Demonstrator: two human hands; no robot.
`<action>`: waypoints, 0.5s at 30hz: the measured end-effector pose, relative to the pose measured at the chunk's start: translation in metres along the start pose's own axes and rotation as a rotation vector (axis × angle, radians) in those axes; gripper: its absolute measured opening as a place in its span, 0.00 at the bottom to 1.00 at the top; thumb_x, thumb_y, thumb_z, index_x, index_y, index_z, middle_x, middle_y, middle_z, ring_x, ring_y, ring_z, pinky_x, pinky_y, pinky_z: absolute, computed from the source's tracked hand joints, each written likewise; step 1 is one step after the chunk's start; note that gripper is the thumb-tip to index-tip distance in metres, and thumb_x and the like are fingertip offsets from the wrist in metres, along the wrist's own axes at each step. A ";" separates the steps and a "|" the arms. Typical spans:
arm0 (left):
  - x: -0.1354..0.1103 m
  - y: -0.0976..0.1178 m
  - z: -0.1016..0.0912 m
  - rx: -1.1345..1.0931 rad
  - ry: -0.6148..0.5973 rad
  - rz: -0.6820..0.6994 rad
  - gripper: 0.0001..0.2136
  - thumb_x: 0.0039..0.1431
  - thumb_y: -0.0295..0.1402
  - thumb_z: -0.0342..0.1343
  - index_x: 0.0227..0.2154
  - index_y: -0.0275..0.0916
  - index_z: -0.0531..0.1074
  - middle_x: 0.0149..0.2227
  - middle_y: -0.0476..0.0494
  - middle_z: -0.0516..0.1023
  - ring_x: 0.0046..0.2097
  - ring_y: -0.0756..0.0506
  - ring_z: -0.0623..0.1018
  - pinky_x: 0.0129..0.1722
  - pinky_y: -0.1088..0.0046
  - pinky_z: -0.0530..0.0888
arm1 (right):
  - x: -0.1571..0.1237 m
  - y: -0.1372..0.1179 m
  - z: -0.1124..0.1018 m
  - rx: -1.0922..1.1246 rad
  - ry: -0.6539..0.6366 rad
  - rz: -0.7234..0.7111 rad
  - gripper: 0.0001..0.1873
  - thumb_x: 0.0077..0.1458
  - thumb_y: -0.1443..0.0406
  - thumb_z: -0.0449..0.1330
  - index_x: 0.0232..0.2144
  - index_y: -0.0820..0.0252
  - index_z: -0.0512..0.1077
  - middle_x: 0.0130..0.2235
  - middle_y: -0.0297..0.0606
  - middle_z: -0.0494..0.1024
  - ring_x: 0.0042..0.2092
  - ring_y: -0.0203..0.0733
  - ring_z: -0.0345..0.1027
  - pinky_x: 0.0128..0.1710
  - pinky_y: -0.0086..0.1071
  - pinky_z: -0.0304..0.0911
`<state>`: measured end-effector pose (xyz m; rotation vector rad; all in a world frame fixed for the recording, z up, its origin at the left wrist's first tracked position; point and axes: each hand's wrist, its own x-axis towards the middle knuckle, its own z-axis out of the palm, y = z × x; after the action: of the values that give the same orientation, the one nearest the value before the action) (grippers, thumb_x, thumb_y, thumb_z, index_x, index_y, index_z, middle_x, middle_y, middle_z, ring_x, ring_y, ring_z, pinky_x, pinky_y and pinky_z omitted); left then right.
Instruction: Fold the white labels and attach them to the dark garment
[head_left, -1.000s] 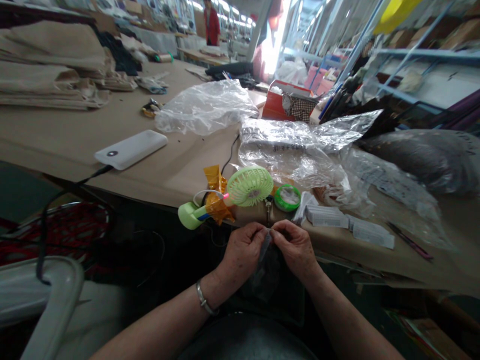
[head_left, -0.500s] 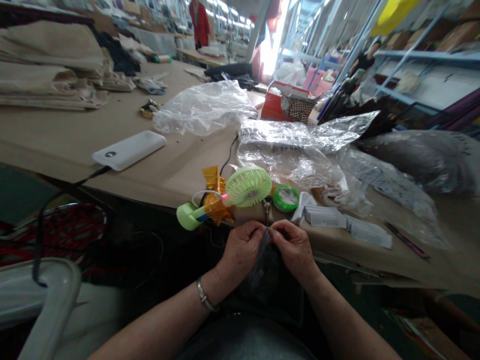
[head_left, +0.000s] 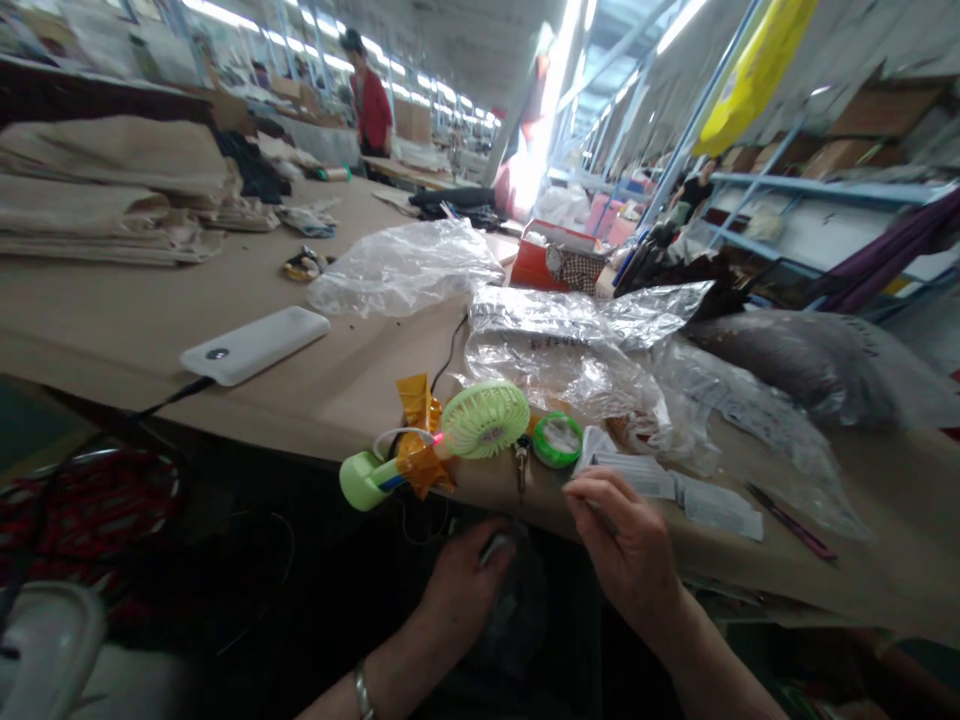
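Table [head_left: 112, 330] edge: dark cloth [head_left: 517, 625] hangs approx. vertical, long axis down, below table, under L hand [head_left: 461, 590], fingers curled on it; R hand [head_left: 622, 530] to its right, fingers pinched together, nothing visible between.

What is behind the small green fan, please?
A crumpled clear plastic bag with dark print lies behind the green fan. The fan hides the bag's nearest part.

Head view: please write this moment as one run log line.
left hand: over dark cloth | right hand: raised, held item unclear | nearby: pale green plastic mini fan
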<state>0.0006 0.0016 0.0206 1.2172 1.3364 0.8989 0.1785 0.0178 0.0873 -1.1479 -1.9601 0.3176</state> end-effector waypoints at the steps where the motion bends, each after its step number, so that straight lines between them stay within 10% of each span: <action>1: -0.001 -0.005 0.000 0.029 -0.001 -0.039 0.12 0.49 0.34 0.55 0.36 0.39 0.77 0.40 0.43 0.81 0.45 0.40 0.77 0.48 0.66 0.69 | 0.008 0.004 -0.004 -0.092 0.024 -0.070 0.08 0.59 0.67 0.52 0.37 0.57 0.71 0.37 0.40 0.73 0.42 0.43 0.67 0.44 0.36 0.64; 8: -0.011 -0.028 0.003 0.088 -0.080 -0.077 0.10 0.50 0.34 0.53 0.32 0.40 0.78 0.37 0.44 0.81 0.42 0.40 0.78 0.44 0.68 0.70 | 0.040 0.027 0.003 -0.606 -0.054 -0.095 0.13 0.57 0.61 0.56 0.43 0.57 0.73 0.54 0.44 0.69 0.58 0.58 0.53 0.56 0.53 0.50; 15: -0.013 -0.023 0.000 0.086 -0.095 -0.082 0.10 0.49 0.34 0.53 0.30 0.40 0.78 0.34 0.46 0.81 0.40 0.41 0.78 0.42 0.69 0.70 | 0.027 0.039 -0.014 -0.245 0.196 -0.036 0.06 0.59 0.63 0.54 0.33 0.57 0.69 0.38 0.40 0.74 0.44 0.44 0.67 0.47 0.39 0.62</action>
<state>-0.0049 -0.0156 0.0016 1.2464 1.3497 0.7233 0.2061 0.0587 0.0880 -1.2457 -1.8782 -0.0555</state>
